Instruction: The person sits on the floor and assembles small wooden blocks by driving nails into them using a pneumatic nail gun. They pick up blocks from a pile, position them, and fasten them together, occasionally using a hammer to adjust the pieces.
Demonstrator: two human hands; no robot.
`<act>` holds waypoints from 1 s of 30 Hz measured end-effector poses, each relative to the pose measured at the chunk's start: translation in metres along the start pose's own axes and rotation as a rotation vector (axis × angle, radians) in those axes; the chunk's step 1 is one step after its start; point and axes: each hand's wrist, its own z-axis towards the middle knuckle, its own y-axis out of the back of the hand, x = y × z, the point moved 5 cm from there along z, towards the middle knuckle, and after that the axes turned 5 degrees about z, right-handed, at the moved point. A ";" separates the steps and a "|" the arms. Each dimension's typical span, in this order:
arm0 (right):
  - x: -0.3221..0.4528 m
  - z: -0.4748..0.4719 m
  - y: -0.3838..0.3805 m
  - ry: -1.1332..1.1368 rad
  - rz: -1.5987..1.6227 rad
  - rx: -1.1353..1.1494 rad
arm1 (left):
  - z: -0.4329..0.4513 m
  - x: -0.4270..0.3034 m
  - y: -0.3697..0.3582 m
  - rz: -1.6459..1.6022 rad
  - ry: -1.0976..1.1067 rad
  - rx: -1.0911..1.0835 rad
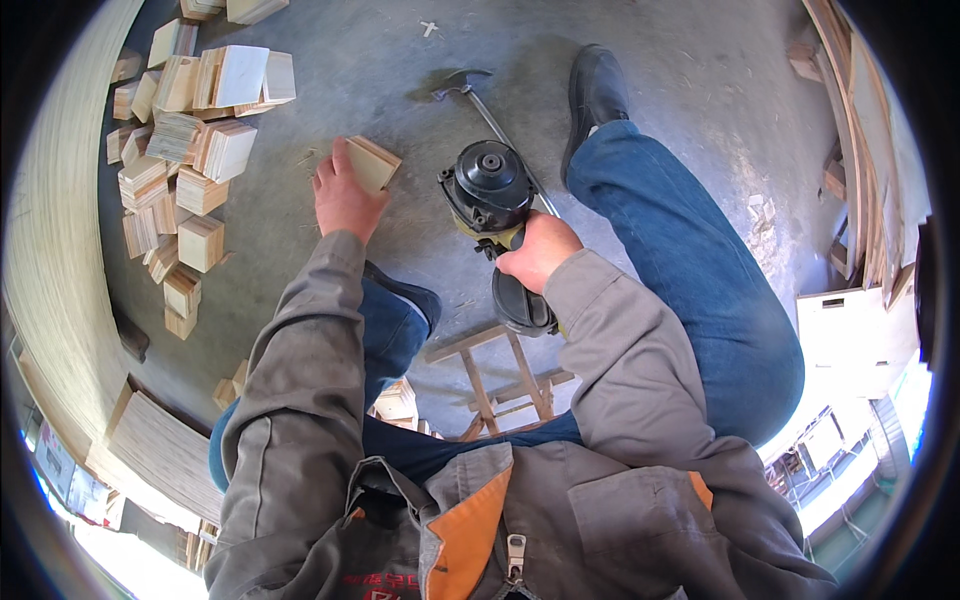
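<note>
My left hand (pixel 345 191) grips a small stack of square plywood pieces (pixel 371 166) standing on the concrete floor, its fingers along the left side. In my right hand (pixel 544 251) is a coil nailer (pixel 491 187) with a round black top and a yellow-green body. Its black rounded magazine (pixel 521 304) hangs nearer to me. Beyond the tool lies a hammer (pixel 480 105) with a metal shaft, partly hidden behind the nailer. The tool's nose is out of sight.
Many stacks of plywood blocks (pixel 244 75) stand on the floor at the left. A tall stack of sheets (pixel 52 225) curves along the left rim. A wooden frame (pixel 480 386) lies near my body. Boards (pixel 862 150) lean at the right. My shoes are on either side.
</note>
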 end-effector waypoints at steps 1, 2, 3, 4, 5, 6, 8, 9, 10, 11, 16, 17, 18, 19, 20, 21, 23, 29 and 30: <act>0.000 0.000 0.000 0.009 -0.004 -0.007 | 0.001 0.000 0.000 0.007 0.000 0.000; -0.001 0.001 -0.002 0.018 -0.009 -0.015 | 0.002 0.001 0.000 0.015 0.001 0.001; -0.002 0.001 -0.002 0.025 -0.014 -0.023 | 0.002 0.002 -0.001 0.021 -0.003 -0.009; -0.001 0.001 -0.001 0.018 -0.009 -0.014 | 0.001 0.002 -0.002 0.027 -0.007 -0.018; -0.001 0.001 0.000 0.010 -0.003 -0.006 | 0.002 0.003 -0.003 0.033 -0.011 -0.028; -0.001 0.002 0.000 0.001 0.003 0.003 | 0.002 0.003 -0.003 0.036 -0.014 -0.025; 0.000 0.001 0.001 0.009 0.002 -0.010 | 0.002 0.003 -0.003 0.042 -0.019 -0.021; 0.000 0.001 0.002 0.013 0.001 -0.015 | 0.003 0.003 -0.004 0.032 -0.010 -0.009; 0.000 0.001 0.001 0.019 -0.001 -0.015 | 0.003 0.003 -0.004 0.023 0.000 0.003; 0.000 0.001 0.001 0.025 -0.003 -0.016 | 0.003 0.003 -0.004 0.013 0.010 0.015; -0.002 0.001 -0.003 0.087 0.005 -0.053 | 0.002 0.004 -0.006 -0.009 0.023 0.031; -0.001 0.000 -0.002 0.077 0.005 -0.048 | 0.002 0.003 -0.006 -0.007 0.030 0.039; -0.001 0.000 -0.002 0.067 0.004 -0.043 | 0.002 0.002 -0.006 -0.006 0.033 0.044; 0.000 0.000 -0.002 0.076 0.004 -0.047 | 0.002 0.001 -0.005 -0.005 0.036 0.049; 0.000 0.000 -0.002 0.086 0.005 -0.051 | 0.002 0.002 -0.005 -0.003 0.039 0.054; -0.001 0.000 -0.002 0.095 0.006 -0.054 | 0.002 0.002 -0.005 0.004 0.027 0.043; -0.003 0.001 -0.004 0.096 0.004 -0.056 | 0.002 0.004 -0.004 0.019 0.003 0.023; 0.001 -0.001 0.000 0.067 0.014 -0.019 | 0.003 0.008 -0.006 -0.002 -0.028 -0.006; 0.003 -0.002 0.000 0.051 0.022 0.001 | 0.002 0.008 -0.006 -0.002 -0.028 -0.008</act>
